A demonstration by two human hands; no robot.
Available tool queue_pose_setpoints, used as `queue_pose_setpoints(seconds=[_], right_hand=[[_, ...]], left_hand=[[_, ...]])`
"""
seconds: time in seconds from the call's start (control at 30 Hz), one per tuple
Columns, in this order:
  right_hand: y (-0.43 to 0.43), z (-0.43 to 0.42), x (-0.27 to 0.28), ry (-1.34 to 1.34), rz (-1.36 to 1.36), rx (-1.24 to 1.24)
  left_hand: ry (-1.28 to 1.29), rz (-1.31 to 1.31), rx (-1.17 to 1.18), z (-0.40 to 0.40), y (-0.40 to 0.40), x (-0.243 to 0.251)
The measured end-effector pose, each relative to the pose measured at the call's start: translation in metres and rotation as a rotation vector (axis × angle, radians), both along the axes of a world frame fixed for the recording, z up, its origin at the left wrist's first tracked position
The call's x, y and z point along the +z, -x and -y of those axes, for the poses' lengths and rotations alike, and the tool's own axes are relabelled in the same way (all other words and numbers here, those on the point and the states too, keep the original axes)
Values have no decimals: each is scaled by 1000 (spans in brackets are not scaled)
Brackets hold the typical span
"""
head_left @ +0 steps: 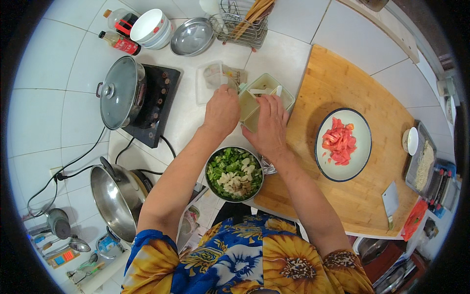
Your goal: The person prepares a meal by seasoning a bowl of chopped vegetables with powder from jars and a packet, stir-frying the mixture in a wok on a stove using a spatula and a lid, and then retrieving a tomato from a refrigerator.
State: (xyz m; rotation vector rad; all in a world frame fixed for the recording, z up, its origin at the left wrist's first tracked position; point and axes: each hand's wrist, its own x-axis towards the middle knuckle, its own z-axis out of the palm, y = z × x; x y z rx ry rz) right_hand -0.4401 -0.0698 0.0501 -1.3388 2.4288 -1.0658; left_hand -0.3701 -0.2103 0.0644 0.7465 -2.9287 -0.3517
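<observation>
My left hand [222, 110] is closed around a small white utensil [224, 79], probably a spoon, mostly hidden by the fingers. It hovers beside a clear plastic container [205, 97] with a plastic bag in it. My right hand [271, 123] grips a pale green, divided seasoning box [288, 92], thumb at its near side and fingers over the compartments. Small white spoon handles [279, 90] show in the box. Just below my hands stands a round metal bowl [263, 180] of chopped greens [224, 165], topped with sliced garlic [227, 180] and brownish powder [242, 188].
Right, a wooden board [293, 198] bears a plate [339, 173] of chopped tomato [339, 141] and a cleaver [390, 200]. Left are a lidded pot [119, 93] on an induction cooker [158, 106] and a steel wok [114, 205]. Bowls [150, 27] and a wire rack [253, 38] stand behind.
</observation>
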Motion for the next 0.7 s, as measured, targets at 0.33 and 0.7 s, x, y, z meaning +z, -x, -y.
queue_pose_setpoints(seconds=[0.33, 0.7], right_hand=[[0, 8, 6, -39, 12, -46], [49, 45, 16, -281, -290, 108]], left_hand=[[-48, 69, 85, -11, -2, 11], [45, 38, 65, -10, 6, 5]])
